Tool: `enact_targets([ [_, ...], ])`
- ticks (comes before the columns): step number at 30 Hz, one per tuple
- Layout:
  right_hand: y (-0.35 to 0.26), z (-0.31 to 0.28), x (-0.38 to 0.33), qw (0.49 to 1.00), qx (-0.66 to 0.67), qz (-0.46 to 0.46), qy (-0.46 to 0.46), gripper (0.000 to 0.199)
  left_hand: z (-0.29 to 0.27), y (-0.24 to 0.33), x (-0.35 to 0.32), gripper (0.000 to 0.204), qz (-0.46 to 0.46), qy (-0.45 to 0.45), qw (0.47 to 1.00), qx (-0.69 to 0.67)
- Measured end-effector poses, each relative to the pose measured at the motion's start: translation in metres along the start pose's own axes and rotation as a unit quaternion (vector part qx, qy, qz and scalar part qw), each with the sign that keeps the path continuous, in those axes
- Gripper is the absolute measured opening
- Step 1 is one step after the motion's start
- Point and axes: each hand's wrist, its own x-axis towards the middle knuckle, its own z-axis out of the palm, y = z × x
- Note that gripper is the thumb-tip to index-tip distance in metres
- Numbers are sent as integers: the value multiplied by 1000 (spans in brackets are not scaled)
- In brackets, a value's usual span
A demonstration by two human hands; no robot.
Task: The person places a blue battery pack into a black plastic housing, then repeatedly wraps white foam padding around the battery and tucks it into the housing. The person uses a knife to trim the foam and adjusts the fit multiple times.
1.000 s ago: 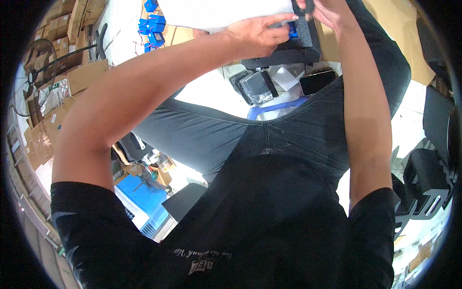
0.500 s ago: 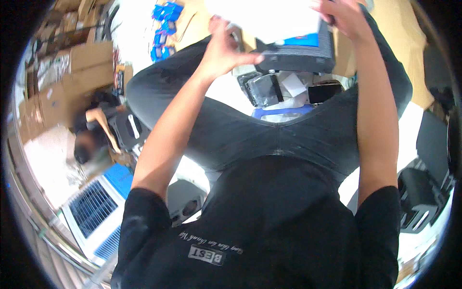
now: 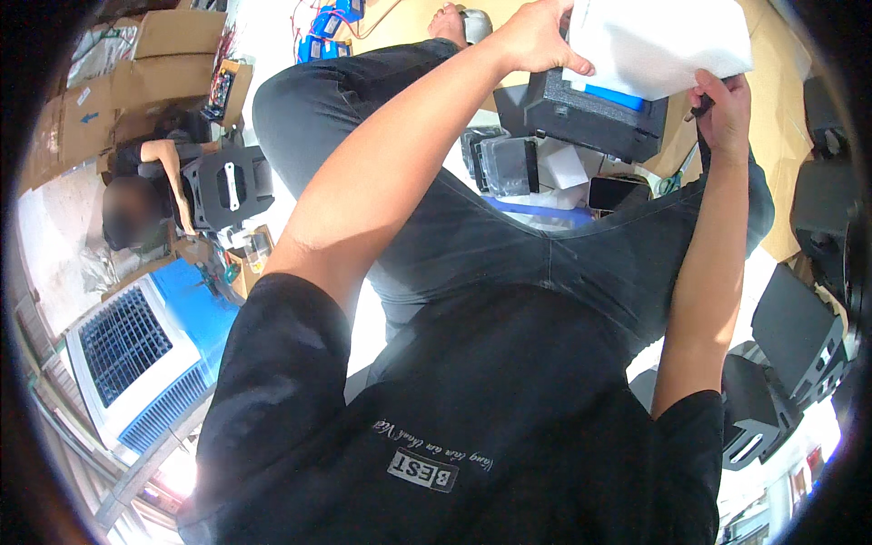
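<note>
A white, foam-like slab is held up at the top of the view, over a black box with a lid-like flap at its left. My left hand grips the slab's left edge, thumb in front. At the lower right corner, my right hand pinches the slab with the thumb on its face; a small dark thing shows by its fingers, too little to name. Something blue lies in the box, partly covered by the slab. The slab's far edge is out of view.
Between my legs lie clear plastic cases, a white block, a phone-like black slab and scissors. Blue wired packs sit far left. Another person works at left near a blue-white air cooler. Black speaker-like housings stand at right.
The white slab has moved right and toward me, with both hands. My left hand, spread beside the box before, now grips the slab's edge. The whole view has shifted.
</note>
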Motion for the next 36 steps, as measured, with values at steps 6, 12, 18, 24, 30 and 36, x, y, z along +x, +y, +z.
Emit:
enact_targets([
  [6,-10,11,-6,1000,20,-4,16,44,1,-12,13,91,31,-30,997,-66],
  [12,-11,10,-3,999,5,11,46,37,-2,-8,21,88,-7,-50,997,-60],
  [18,-7,3,-1,998,46,13,36,39,4,-9,20,87,9,-45,996,-71],
  [24,-4,2,-5,997,67,12,26,38,2,-13,23,87,37,-52,997,-46],
  [30,-6,13,-4,997,45,20,55,32,-5,-16,23,86,25,-49,998,9],
  [36,2,13,-15,998,26,28,40,33,-5,-17,23,88,40,-54,998,-6],
])
